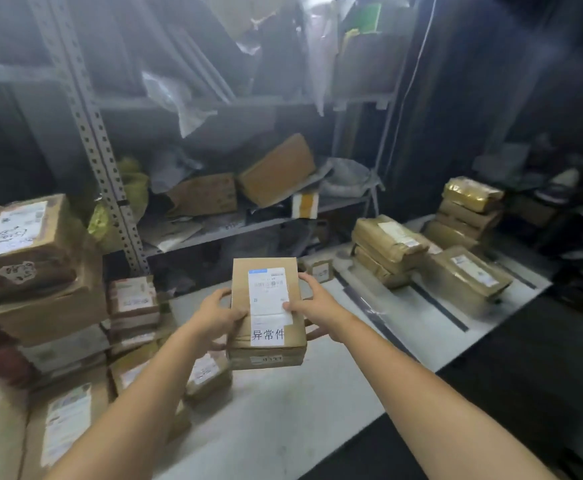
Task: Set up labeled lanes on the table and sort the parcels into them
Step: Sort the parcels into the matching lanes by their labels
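I hold a brown cardboard parcel (266,282) above the white table (293,410), its top facing me. It carries a white shipping label and a white sticker with three printed characters. My left hand (217,315) grips its left edge, thumb on top. My right hand (314,306) grips the right edge, thumb on the label. Black tape strips (439,306) divide the table's right part into lanes. Sorted parcels lie there: a stack wrapped in tape (387,247), a single one (470,275) and a far stack (467,209).
Stacked cardboard boxes (40,271) crowd the table's left side and near-left corner. A small box (319,270) sits behind the held parcel. A grey metal rack (110,188) with loose boxes and bags stands behind. Dark floor lies right of the table.
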The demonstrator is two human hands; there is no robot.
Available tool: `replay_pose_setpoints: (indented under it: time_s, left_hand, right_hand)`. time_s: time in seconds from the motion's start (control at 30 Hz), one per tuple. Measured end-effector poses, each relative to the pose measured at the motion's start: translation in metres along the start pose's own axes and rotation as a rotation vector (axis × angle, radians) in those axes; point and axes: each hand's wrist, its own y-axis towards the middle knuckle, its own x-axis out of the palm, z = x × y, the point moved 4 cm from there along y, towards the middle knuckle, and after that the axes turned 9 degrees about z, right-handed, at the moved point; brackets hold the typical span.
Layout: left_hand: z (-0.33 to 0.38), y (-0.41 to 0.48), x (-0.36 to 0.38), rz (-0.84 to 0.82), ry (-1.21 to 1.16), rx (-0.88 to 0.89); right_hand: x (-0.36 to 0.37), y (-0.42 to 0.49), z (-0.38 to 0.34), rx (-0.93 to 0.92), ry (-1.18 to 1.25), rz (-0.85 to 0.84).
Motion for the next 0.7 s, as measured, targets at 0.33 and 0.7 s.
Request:
replay_pose_setpoints:
  time_s: [0.33,0.7]
  left_hand:
    - [0.121,-0.046,0.246,-0.231,0.101,0.146]
    - [0.195,-0.049,0.461,-0.403,0.24,0.209]
  right_hand:
    - [-0.267,-0.019,0.066,-0.024,0.078,0.254]
    - [-0.46,-0.016,0.15,0.067,0.177,0.475]
